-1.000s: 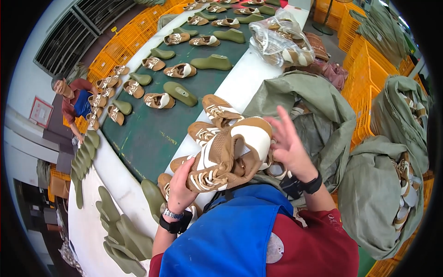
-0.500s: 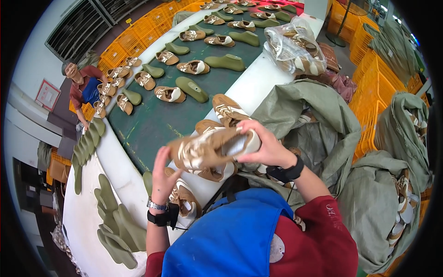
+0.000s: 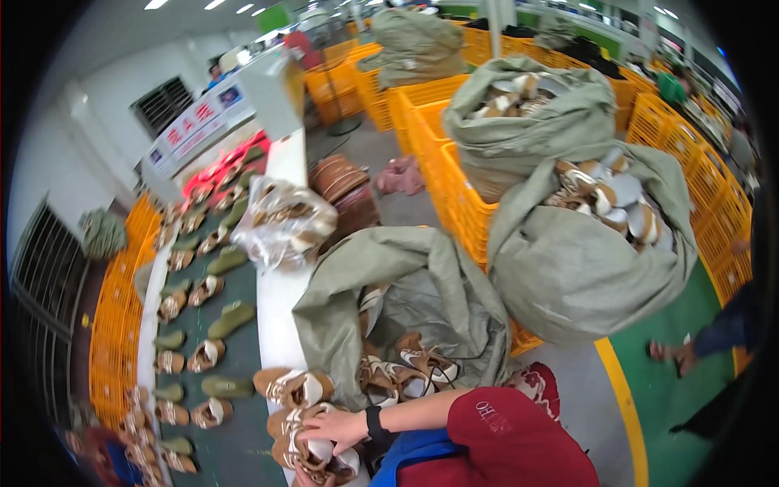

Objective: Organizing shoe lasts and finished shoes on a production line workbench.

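Several brown-and-white sneakers cluster on the white edge of the bench at the lower middle. My right hand (image 3: 341, 428) is closed over one sneaker (image 3: 290, 449) there, its fingers reaching across the shoe's opening and white heel. Low at the frame's edge, my left hand (image 3: 305, 478) shows only in part, its fingers against the same sneaker. Just beyond lies another sneaker (image 3: 294, 388), on its own. To the right of my hands, a grey-green woven sack (image 3: 341, 304) gapes wide, with several sneakers (image 3: 406, 377) inside.
The green conveyor belt (image 3: 235, 442) carries rows of sneakers and green shoe lasts (image 3: 227, 386). A clear plastic bag of shoes (image 3: 280, 223) lies on the white edge. Full sacks (image 3: 568, 260) and orange crates (image 3: 466, 203) stand to the right. A person's leg (image 3: 714, 329) shows at far right.
My view has swung to the right, bringing the sacks and crates to the middle. The sneaker held up between both hands is now down among the others on the bench edge.
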Motion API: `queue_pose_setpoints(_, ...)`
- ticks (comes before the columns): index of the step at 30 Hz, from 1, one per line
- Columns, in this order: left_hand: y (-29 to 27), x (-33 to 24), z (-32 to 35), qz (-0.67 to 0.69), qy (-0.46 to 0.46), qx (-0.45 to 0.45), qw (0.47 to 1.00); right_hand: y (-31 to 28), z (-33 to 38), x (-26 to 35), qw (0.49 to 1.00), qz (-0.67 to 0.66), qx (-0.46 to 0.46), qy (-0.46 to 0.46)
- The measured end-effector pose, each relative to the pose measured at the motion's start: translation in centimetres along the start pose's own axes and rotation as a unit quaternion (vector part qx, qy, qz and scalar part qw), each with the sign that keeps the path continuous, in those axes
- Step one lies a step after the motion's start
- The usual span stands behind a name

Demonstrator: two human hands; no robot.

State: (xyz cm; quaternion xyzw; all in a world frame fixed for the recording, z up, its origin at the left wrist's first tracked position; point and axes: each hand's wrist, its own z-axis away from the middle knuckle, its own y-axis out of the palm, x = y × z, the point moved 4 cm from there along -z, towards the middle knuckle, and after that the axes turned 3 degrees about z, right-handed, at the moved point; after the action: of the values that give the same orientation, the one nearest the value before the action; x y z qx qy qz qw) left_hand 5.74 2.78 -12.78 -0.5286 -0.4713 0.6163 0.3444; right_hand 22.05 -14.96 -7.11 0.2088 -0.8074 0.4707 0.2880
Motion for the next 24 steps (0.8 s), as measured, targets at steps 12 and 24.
queue_pose_setpoints(12, 0.9, -1.7, -4.1, 0.225, -0.009, 0.088, 0.97, 0.9, 26.3, -13.0, 0.841, 0.131, 0.054, 0.522)
queue_pose_setpoints(24, -7.3, -4.4, 0.1, 0.237, -0.115, 0.14, 0.954, 0.2, 23.3, -13.9, 0.828, 0.088, 0.17, 0.526)
